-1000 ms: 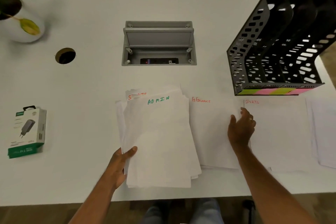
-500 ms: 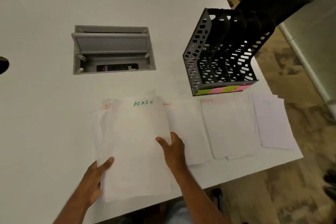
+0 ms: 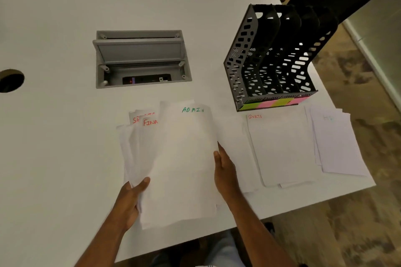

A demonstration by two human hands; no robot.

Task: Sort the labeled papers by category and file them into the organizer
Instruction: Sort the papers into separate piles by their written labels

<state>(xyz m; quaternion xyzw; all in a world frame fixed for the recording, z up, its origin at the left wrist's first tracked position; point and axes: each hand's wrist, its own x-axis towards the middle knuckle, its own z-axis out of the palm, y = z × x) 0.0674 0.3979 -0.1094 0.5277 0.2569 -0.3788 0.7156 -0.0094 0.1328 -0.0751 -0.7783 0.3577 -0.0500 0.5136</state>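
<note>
Head view, and the white table [image 3: 65, 158] fills the shot, the black slotted organizer [image 3: 271, 60] upright at its far right, coloured tabs along its front. Before the person, a fanned stack of papers [image 3: 180, 169], ADMIN sheet on top. Right of it lies the SPORTS pile [image 3: 282, 147], then a faintly labeled pile [image 3: 338, 143]. Left hand [image 3: 130, 199] grips the stack's lower left corner, thumb over the top; right hand [image 3: 225, 171] pinches the ADMIN sheet's right edge.
</note>
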